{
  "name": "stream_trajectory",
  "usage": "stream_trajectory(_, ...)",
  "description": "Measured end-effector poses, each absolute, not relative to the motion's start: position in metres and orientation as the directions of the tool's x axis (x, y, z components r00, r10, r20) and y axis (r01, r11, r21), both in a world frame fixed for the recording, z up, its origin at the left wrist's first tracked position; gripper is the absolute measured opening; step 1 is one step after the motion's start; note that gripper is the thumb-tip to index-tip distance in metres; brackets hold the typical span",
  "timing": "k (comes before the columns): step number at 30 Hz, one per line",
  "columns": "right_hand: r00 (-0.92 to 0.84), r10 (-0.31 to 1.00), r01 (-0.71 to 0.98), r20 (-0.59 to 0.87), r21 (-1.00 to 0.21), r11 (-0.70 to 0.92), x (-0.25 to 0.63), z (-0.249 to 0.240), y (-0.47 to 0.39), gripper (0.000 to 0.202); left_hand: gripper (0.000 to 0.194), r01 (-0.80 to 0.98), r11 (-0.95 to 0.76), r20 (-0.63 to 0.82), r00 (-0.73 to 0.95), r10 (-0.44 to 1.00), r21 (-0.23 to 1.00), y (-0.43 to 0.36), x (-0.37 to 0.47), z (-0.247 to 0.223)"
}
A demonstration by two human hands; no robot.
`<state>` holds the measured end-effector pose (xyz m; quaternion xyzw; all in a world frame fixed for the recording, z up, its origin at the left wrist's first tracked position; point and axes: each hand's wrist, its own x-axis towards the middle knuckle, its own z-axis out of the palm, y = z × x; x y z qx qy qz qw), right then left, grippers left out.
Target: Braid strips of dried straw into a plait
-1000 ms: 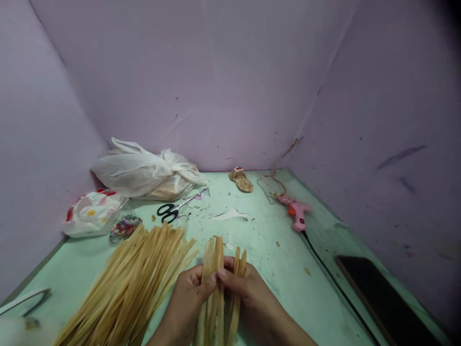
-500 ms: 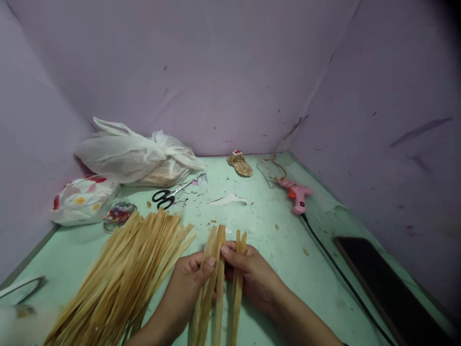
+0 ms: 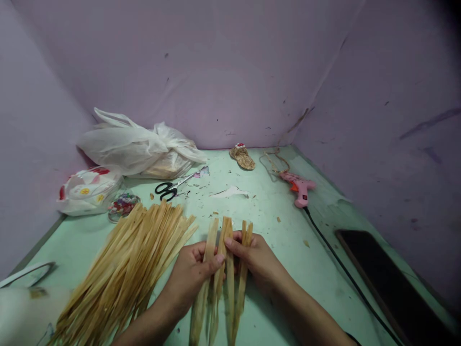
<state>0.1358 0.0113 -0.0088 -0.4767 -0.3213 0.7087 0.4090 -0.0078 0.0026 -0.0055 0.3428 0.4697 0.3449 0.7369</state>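
Several long, flat, straw-coloured dried strips [image 3: 229, 283] hang between my two hands, their upper ends fanned out above the fingers. My left hand [image 3: 198, 269] pinches the left strips, with the thumb laid across them. On the other side, my right hand [image 3: 254, 254] grips the right strips between thumb and fingers, its thumb tip close to the left thumb. The fingers behind the strips are partly hidden. Left of my left hand lies a big pile of the same dried strips [image 3: 126, 269], spread on the pale green tabletop [image 3: 284, 274].
Scissors [image 3: 176, 186], a tied white plastic bag [image 3: 140, 149], a patterned pouch [image 3: 90, 192] and a bead container [image 3: 123, 205] sit at the back left. A small woven slipper [image 3: 242, 157] is near the wall. To the right are a pink glue gun [image 3: 299, 187] and a dark phone [image 3: 382, 278].
The strips between my hands have spread a little, and my left thumb has slid right across them. The whole view has shifted slightly.
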Motion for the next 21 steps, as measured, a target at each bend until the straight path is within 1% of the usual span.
stream_trajectory(3,-0.258,0.876,-0.322,-0.407,-0.819,-0.475,0.1357,-0.0089,0.0111,0.033,0.026,-0.231,0.559,-0.496,0.281,0.822,0.796,0.0034,-0.0067,-0.0051)
stream_trajectory(6,-0.231,0.861,-0.338,-0.454,-0.792,-0.508,0.1363,-0.0094,0.0115,0.031,0.023,-0.278,0.572,-0.494,0.304,0.815,0.772,0.0047,-0.0057,-0.0042)
stream_trajectory(14,-0.261,0.864,-0.364,-0.43,-0.785,-0.501,0.1372,-0.0094,0.0111,0.03,0.02,-0.265,0.563,-0.476,0.327,0.816,0.783,0.0041,-0.0081,-0.0053)
stream_trajectory(21,-0.288,0.88,-0.345,-0.377,-0.817,-0.463,0.1352,-0.0112,0.0102,0.03,0.02,-0.257,0.563,-0.474,0.337,0.814,0.785,0.0051,-0.0088,-0.0034)
